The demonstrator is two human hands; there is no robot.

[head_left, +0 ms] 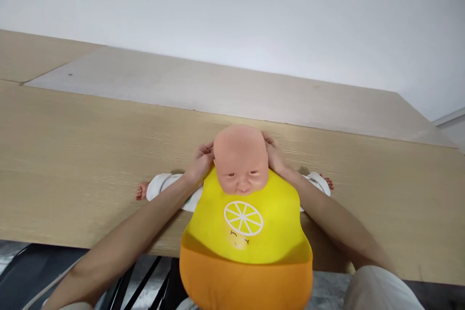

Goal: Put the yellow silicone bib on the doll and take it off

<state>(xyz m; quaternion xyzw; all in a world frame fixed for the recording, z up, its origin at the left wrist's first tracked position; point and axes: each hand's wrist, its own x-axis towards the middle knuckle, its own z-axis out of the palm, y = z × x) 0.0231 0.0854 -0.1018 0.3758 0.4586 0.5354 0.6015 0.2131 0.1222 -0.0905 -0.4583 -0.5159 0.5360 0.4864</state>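
A yellow silicone bib with an orange pocket covers the chest of a vinyl baby doll in white sleeves; any neck fastening is hidden behind its head. The left hand and right hand sit curved at either side of the head, though whether they grip cannot be told. The pocket overhangs the near edge of the light wooden counter, which extends well past the doll on both sides.

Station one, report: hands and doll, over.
Left hand and right hand at sides of baby doll's head. Doll lying on wooden table, yellow-orange bib on. Nothing in the way.
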